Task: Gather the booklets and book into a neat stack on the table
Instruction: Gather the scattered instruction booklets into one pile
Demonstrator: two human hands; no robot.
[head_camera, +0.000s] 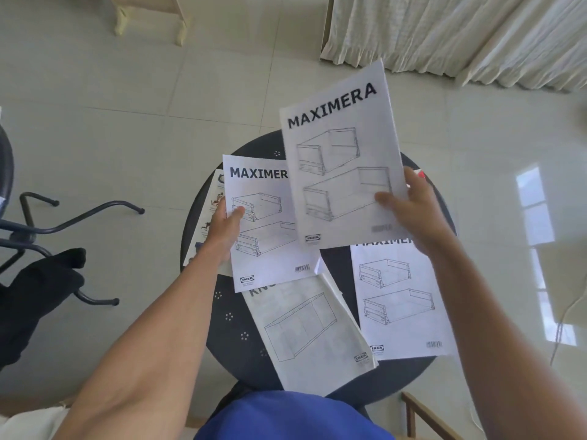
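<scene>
A small round dark table (219, 315) carries several white instruction booklets. My right hand (413, 211) grips one MAXIMERA booklet (343, 160) by its right edge and holds it raised and tilted above the table. My left hand (224, 230) pinches the left edge of a second MAXIMERA booklet (263, 223). A third MAXIMERA booklet (400, 300) lies flat at the right. A greyer booklet (311, 331) lies near the front, partly under the second one. A book with a colourful cover (208, 214) sits at the table's left edge, mostly hidden by my left hand and the booklet.
A dark chair base (47, 230) and black cloth (35, 296) stand on the tiled floor to the left. Curtains (460, 39) hang at the back right. A wooden frame (425, 417) shows at the bottom right. My blue garment (292, 417) fills the bottom centre.
</scene>
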